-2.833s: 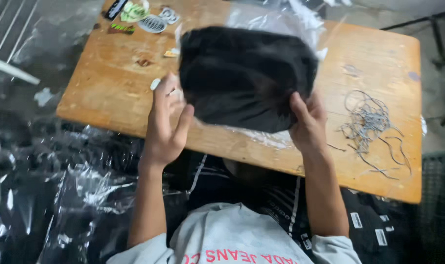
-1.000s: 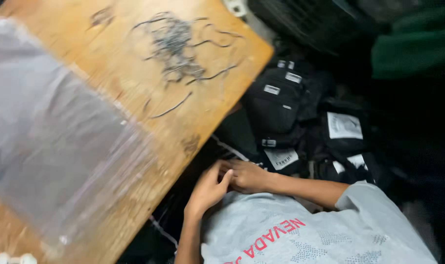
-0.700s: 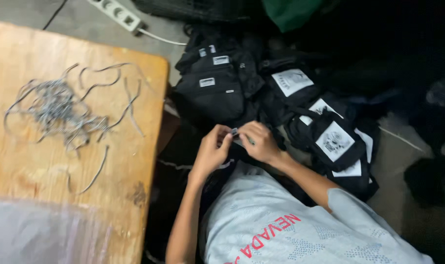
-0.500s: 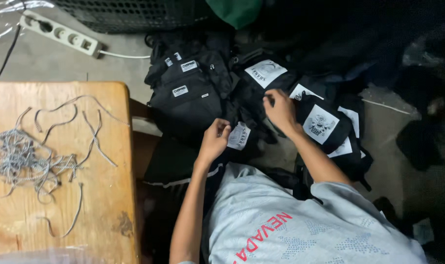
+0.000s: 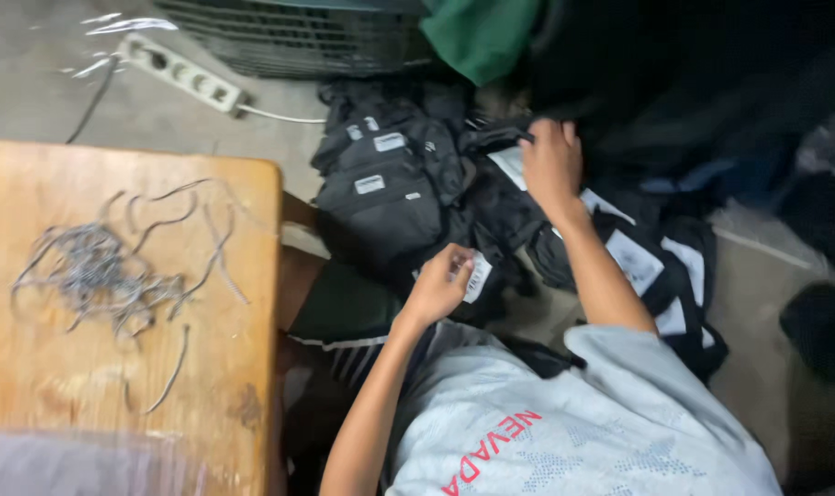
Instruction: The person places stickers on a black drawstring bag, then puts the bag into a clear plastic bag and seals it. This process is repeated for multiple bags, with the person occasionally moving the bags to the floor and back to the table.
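A pile of folded black garments (image 5: pixel 390 188) with white labels lies on the floor to the right of the table. My left hand (image 5: pixel 438 287) pinches a white tag (image 5: pixel 478 276) hanging from one black garment near my lap. Farther out, my right hand (image 5: pixel 550 163) is stretched over the pile, its fingers curled over the edge of a black garment (image 5: pixel 502 197) with a white label. More black garments with white patches (image 5: pixel 661 266) lie under my right forearm.
A wooden table (image 5: pixel 243 303) stands at the left with a tangle of grey strings (image 5: pixel 91 268) and a clear plastic bag (image 5: pixel 59 464) at its near edge. A white power strip (image 5: pixel 180 73), a dark grille (image 5: pixel 298 41) and green cloth (image 5: pixel 480 32) lie beyond.
The view swung from the table to the floor pile on the right. My hands left the bagged black garment, met at my lap, then parted; my right hand reached farther into the pile.
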